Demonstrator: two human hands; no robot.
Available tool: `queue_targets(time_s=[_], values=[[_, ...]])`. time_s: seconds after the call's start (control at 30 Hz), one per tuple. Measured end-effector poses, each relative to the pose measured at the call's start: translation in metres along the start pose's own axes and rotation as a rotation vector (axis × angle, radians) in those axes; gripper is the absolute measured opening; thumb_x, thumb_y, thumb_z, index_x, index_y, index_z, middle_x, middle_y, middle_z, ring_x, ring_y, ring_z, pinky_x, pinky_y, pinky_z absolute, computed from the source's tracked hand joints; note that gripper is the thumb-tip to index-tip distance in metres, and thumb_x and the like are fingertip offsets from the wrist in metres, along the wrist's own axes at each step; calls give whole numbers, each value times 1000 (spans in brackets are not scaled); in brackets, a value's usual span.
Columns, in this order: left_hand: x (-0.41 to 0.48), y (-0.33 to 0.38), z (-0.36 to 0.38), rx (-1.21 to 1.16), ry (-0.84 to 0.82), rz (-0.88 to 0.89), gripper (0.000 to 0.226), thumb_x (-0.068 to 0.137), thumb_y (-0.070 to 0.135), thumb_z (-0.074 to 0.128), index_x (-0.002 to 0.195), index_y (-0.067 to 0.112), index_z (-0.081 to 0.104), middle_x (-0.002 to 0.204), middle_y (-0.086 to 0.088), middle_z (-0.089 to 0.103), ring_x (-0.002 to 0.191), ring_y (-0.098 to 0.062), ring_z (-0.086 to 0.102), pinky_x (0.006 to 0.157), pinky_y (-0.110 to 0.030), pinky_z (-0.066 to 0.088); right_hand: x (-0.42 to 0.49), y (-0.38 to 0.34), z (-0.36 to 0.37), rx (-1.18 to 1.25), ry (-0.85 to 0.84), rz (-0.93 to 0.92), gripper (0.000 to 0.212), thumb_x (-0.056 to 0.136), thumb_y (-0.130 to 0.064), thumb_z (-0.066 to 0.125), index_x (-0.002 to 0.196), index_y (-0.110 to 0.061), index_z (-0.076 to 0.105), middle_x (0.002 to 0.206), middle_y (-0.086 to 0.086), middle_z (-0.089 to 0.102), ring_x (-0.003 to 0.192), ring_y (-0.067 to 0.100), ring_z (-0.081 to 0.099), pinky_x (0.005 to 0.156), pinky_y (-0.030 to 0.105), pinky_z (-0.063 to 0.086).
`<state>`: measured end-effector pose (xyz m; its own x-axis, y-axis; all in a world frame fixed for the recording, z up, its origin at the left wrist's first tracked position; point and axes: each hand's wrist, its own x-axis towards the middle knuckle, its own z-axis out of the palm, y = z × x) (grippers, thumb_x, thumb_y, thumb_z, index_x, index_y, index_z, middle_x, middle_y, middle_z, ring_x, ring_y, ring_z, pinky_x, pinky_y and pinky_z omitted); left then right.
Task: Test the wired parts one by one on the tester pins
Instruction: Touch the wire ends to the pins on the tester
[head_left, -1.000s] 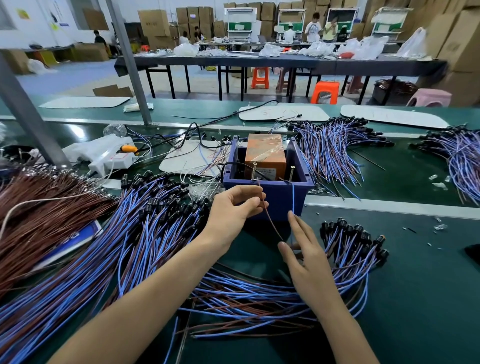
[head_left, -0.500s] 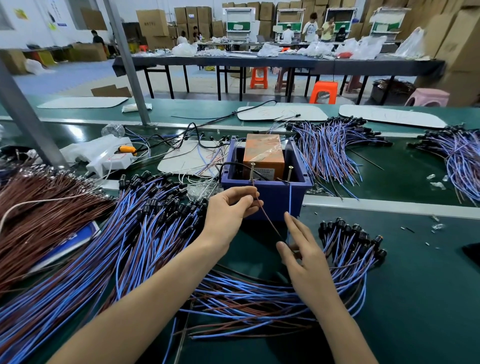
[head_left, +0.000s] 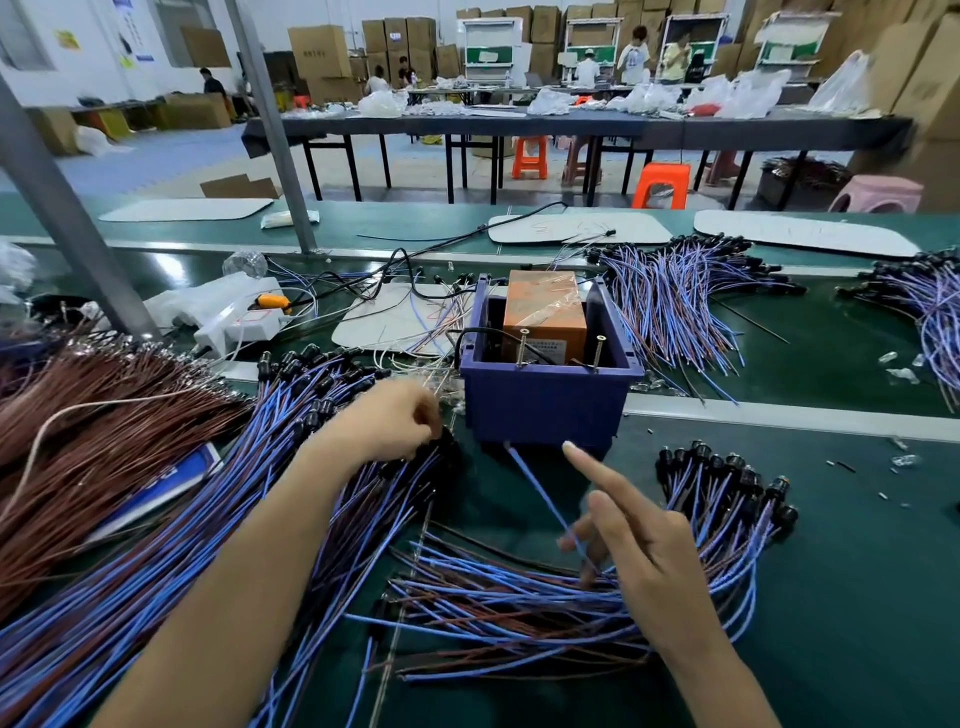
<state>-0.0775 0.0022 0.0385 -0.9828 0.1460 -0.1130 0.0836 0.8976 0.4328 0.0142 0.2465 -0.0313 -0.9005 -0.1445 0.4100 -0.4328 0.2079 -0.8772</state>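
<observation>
The tester is a purple box (head_left: 545, 405) holding an orange block (head_left: 543, 306), with two upright screw pins (head_left: 521, 347) (head_left: 599, 353) at its front rim. My left hand (head_left: 384, 426) is curled over the black heads at the near end of the big left pile of blue and brown wired parts (head_left: 208, 519). My right hand (head_left: 639, 540) pinches one blue wire (head_left: 540, 499) between thumb and fingers, with the index finger stretched out. That wire slants up to the foot of the box. Below the right hand lies a smaller pile of wired parts (head_left: 519, 597) with black heads (head_left: 727, 467).
A heap of brown wires (head_left: 78, 415) fills the far left. More blue wire bundles (head_left: 670, 306) (head_left: 924, 306) lie beyond the box on the green belt. A white power strip (head_left: 234, 322) and a slanted metal post (head_left: 67, 218) stand at the left. People work at distant tables.
My left hand has left the tester pin and dropped left onto the big pile. My right hand has pulled back from the pins, and its wire now lies slanted in front of the box.
</observation>
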Motion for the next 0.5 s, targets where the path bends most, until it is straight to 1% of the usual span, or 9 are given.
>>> queue_targets(time_s=[0.03, 0.07, 0.1, 0.13, 0.2, 0.23, 0.3, 0.37, 0.5], values=[[0, -1, 3, 20, -32, -14, 21, 82, 0, 53, 78, 14, 67, 76, -3, 66, 55, -15, 64, 48, -13, 44, -1, 1, 1, -29, -19, 15, 31, 97, -46, 42, 125, -52, 55, 60, 3, 68, 43, 34, 54, 43, 42, 47], [1, 1, 6, 37, -38, -22, 16, 82, 3, 58, 81, 15, 68, 82, -5, 67, 59, -17, 65, 53, -18, 49, -1, 1, 3, -61, -33, 25, 29, 96, -51, 42, 119, -52, 60, 58, 3, 66, 45, 34, 53, 44, 41, 44], [2, 4, 9, 72, -17, -31, 12, 81, 7, 62, 84, 17, 68, 88, -6, 68, 69, -20, 67, 62, -25, 53, -1, 1, 4, -96, -41, 25, 29, 96, -53, 42, 112, -49, 66, 58, 1, 65, 47, 31, 55, 48, 41, 44], [4, 6, 11, 135, 23, -44, 12, 80, 13, 65, 89, 19, 68, 96, -6, 67, 81, -23, 66, 72, -29, 53, -1, 2, 4, -127, -48, 23, 29, 97, -51, 44, 105, -44, 71, 60, -3, 66, 51, 24, 60, 52, 41, 47], [5, 9, 16, 305, 80, -80, 27, 80, 23, 68, 106, 23, 62, 112, -4, 60, 103, -26, 59, 83, -34, 48, -1, 2, 5, -158, -54, 34, 30, 94, -44, 46, 98, -35, 75, 66, -11, 69, 59, 9, 65, 61, 35, 51], [4, 10, 19, 379, 70, -104, 36, 81, 28, 69, 114, 23, 58, 118, -3, 54, 109, -27, 56, 85, -36, 45, -1, 2, 5, -164, -53, 40, 30, 92, -42, 47, 95, -33, 75, 67, -13, 69, 62, 7, 66, 62, 30, 52], [2, 13, 25, 506, 27, -147, 42, 84, 27, 68, 123, 20, 52, 124, -5, 44, 112, -30, 55, 83, -38, 44, -1, 2, 5, -167, -45, 42, 30, 90, -42, 48, 92, -31, 76, 68, -15, 70, 63, 5, 66, 62, 23, 51], [1, 15, 30, 581, 32, -175, 34, 88, 17, 63, 120, 16, 52, 126, -8, 39, 108, -33, 57, 77, -39, 41, -1, 1, 5, -160, -35, 41, 30, 90, -42, 49, 90, -30, 76, 67, -14, 70, 63, 5, 66, 63, 22, 52], [-1, 20, 31, 501, 127, -177, 25, 89, 3, 52, 112, 12, 54, 123, -10, 37, 99, -34, 57, 69, -37, 37, -1, 2, 6, -149, -27, 53, 29, 91, -40, 51, 89, -27, 77, 67, -14, 70, 63, 5, 66, 63, 26, 53]])
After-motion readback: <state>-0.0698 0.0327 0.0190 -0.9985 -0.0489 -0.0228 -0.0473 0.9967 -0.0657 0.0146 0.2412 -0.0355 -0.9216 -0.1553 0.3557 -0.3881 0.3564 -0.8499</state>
